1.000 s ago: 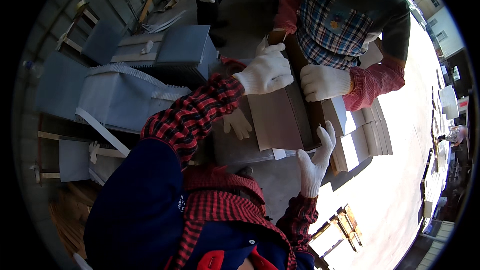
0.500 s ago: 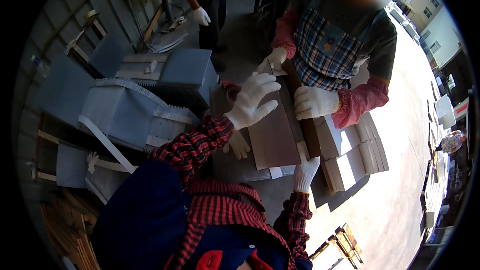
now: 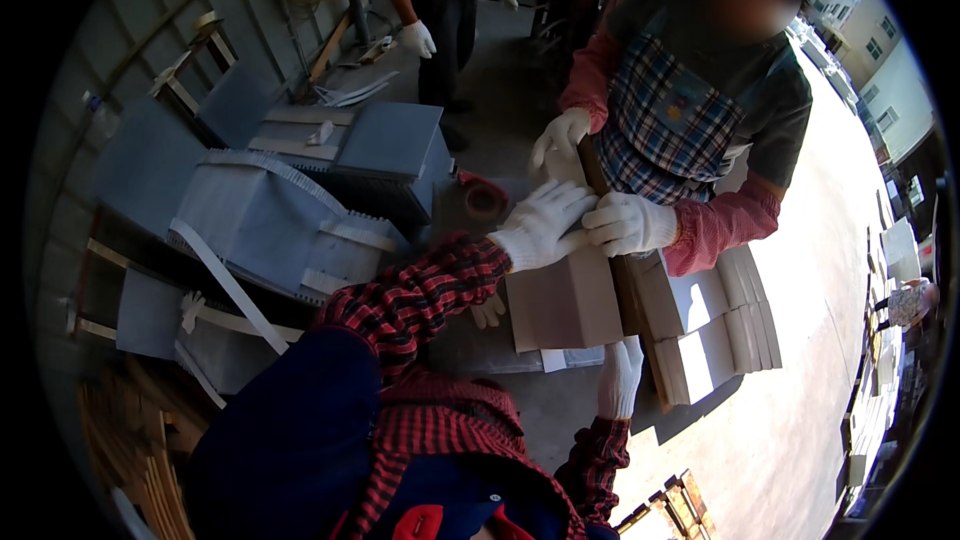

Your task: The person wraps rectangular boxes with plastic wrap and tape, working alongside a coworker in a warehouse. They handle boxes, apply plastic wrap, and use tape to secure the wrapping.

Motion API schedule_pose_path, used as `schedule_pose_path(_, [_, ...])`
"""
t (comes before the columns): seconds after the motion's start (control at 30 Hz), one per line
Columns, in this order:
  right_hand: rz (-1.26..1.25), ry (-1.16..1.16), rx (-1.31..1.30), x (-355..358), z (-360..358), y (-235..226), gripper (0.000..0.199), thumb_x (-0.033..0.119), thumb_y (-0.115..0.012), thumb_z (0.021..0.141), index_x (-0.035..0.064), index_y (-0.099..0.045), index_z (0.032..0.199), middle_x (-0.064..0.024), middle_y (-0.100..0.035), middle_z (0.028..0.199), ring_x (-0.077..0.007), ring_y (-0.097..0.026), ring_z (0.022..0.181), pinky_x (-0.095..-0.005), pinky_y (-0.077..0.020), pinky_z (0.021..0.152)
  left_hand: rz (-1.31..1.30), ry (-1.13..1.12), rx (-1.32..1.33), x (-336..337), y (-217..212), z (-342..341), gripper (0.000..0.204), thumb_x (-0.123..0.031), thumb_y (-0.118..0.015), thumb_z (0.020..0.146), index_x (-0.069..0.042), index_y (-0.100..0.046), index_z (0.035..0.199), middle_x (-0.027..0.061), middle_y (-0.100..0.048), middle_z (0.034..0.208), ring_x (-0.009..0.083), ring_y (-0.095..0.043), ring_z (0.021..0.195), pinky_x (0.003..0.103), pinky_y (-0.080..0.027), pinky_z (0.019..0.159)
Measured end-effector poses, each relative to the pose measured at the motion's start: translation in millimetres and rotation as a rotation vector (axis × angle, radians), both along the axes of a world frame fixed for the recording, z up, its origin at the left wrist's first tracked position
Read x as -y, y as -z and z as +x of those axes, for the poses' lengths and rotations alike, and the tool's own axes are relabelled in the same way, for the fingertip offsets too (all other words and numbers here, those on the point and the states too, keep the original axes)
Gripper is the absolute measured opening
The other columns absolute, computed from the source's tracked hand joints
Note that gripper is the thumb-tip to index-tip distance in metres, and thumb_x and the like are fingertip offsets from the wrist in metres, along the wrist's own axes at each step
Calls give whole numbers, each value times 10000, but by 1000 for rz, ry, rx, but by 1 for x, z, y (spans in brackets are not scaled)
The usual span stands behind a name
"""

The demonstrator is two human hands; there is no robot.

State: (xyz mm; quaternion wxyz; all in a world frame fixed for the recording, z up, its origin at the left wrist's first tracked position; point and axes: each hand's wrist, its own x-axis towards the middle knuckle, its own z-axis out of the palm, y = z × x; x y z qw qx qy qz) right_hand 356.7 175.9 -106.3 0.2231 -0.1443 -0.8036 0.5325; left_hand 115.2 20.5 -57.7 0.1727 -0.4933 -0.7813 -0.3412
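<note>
A mauve-brown panel (image 3: 565, 305) lies on a grey work surface between me and a co-worker in a plaid apron. My left hand (image 3: 545, 225), in a white glove, lies on its far part with fingers stretched out. It meets the co-worker's gloved left hand (image 3: 632, 223). My gloved right hand (image 3: 621, 378) is at the panel's near right corner, its fingers closed along the edge and partly hidden. The co-worker's right hand (image 3: 560, 135) is at the far end, beside a long brown board edge (image 3: 630, 305).
Stacked pale boards (image 3: 705, 325) stand right of the panel. A roll of reddish tape (image 3: 485, 198) and a loose white glove (image 3: 489, 311) lie nearby. Grey panel stacks (image 3: 390, 145) fill the left. Another person (image 3: 440, 10) stands behind; wooden strips (image 3: 150, 455) lie lower left.
My left hand has come down from above the panel onto its far part, against the co-worker's left hand. My right hand stays near the corner. The whole view has shifted slightly.
</note>
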Motion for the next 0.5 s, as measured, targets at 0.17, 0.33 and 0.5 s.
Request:
schedule_pose_path(0.17, [12,-19,105,5,6,-30,381,110,-547,978,-25,-575,1334,-171,-620,1307,-254,-603,1184,-340,-460,999,-2,-40,-18,-15,15,-1,483,-277,-662,850,-2,-571,1236,158,-602,1121,368,-546,1082,460,-417,987])
schedule_pose_path(0.33, [-225,157,68,29,-20,-25,471,124,-585,945,-34,-539,1386,-139,-632,1296,-212,-587,1180,-332,-448,1010,-84,-210,1,-28,31,8,513,-267,-663,820,-8,-554,1249,185,-537,1241,392,-467,1247,519,-345,1093])
schedule_pose_path(0.5, [-184,187,-53,43,-23,-39,423,90,-559,943,-47,-586,1342,-183,-634,1323,-247,-603,1216,-339,-469,1017,126,-446,35,-43,44,29,551,-260,-638,844,-16,-461,1305,197,-444,1337,381,-362,1360,497,-274,1160])
